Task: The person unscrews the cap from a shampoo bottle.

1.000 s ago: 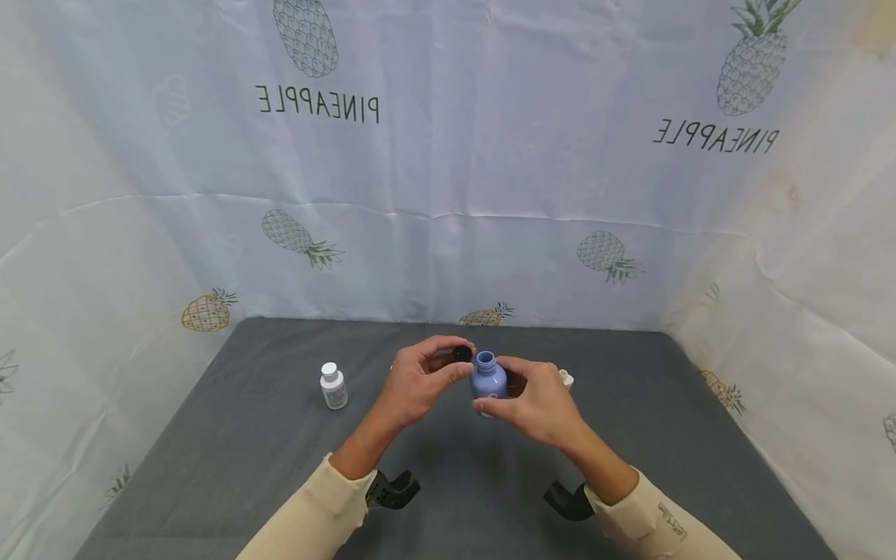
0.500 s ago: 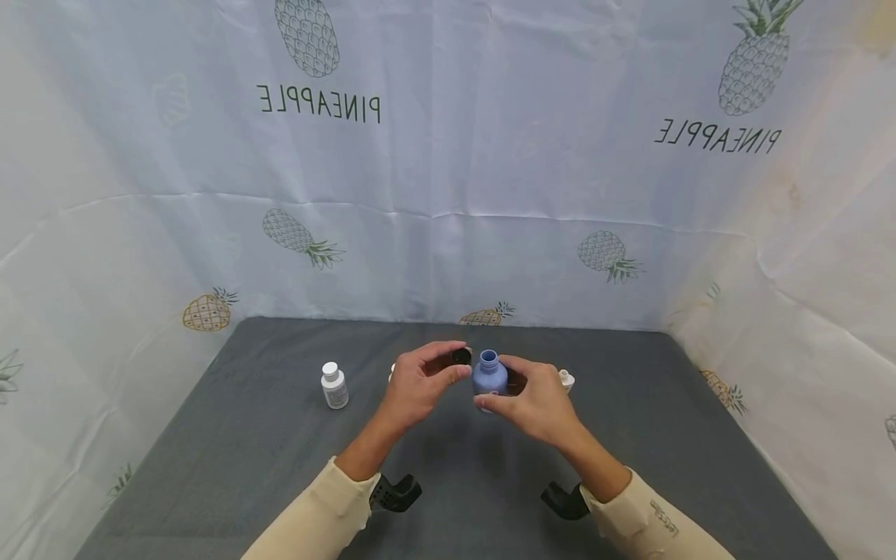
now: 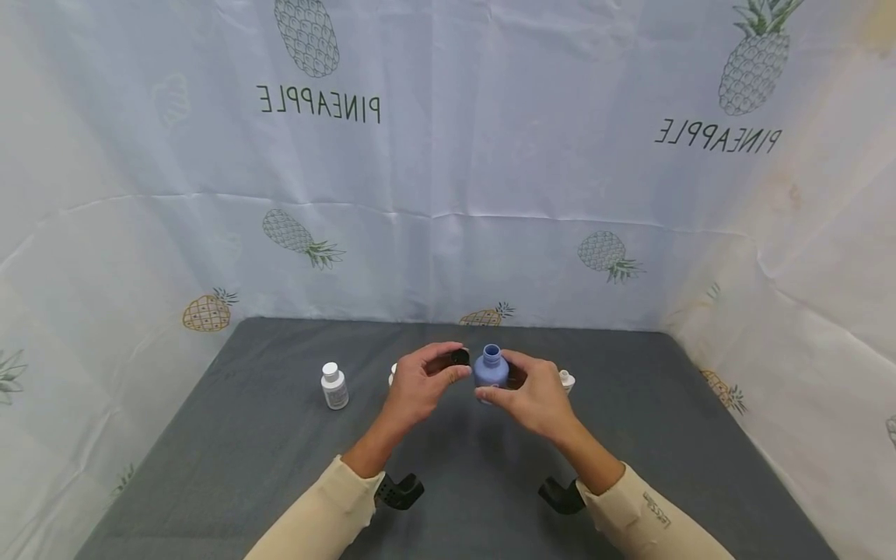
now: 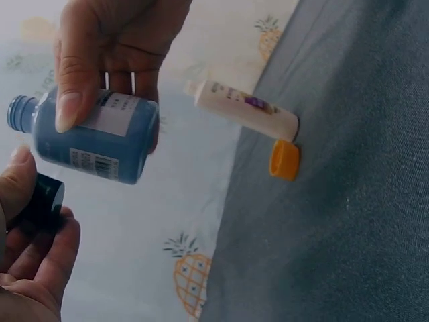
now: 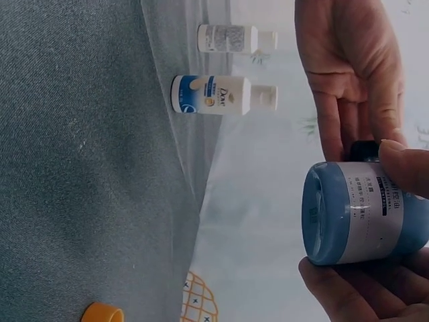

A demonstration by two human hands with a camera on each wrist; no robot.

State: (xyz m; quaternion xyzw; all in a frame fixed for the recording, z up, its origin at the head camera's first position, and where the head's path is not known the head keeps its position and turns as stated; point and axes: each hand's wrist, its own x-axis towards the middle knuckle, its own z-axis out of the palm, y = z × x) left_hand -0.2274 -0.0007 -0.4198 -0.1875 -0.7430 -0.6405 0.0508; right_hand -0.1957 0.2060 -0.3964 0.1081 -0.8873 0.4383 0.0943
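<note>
My right hand (image 3: 542, 397) grips a blue bottle (image 3: 491, 369) with a pale printed label, its threaded mouth uncovered and facing up. Close to the bottle's left side, my left hand (image 3: 420, 385) pinches a black cap (image 3: 460, 356) between thumb and fingers, apart from the bottle neck. In the left wrist view the bottle (image 4: 100, 144) and the cap (image 4: 45, 200) are side by side. The right wrist view shows the bottle's base and label (image 5: 375, 211), while most of the cap is hidden behind it.
A white-capped bottle (image 3: 334, 386) stands on the grey table at left. A Dove bottle (image 5: 213, 94) is largely hidden behind my left hand in the head view. Beyond my right hand stands an uncapped white bottle (image 4: 244, 111), an orange cap (image 4: 285, 159) beside it. Patterned curtains surround the table.
The blue bottle has risen slightly and shifted a little right in my right hand. My left hand with the black cap has moved a touch away from it, widening the gap.
</note>
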